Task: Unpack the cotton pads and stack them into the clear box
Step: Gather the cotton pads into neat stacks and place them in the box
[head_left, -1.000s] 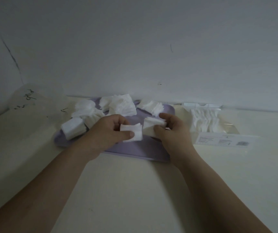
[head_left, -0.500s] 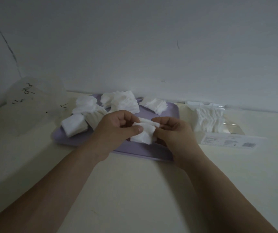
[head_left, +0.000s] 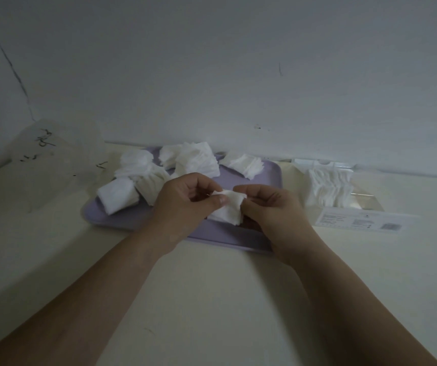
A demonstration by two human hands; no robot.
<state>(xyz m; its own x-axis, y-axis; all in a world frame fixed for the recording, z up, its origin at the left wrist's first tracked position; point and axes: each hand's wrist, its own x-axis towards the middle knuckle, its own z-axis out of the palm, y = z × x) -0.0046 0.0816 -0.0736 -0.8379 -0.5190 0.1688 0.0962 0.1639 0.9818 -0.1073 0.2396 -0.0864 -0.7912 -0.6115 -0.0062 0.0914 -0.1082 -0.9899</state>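
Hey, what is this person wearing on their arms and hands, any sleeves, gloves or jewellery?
Nothing that shows. The left hand and right hand are bare: no gloves, no rings visible. The left forearm and right forearm are uncovered down to the picture's edge, with no sleeves, watch or bracelet.
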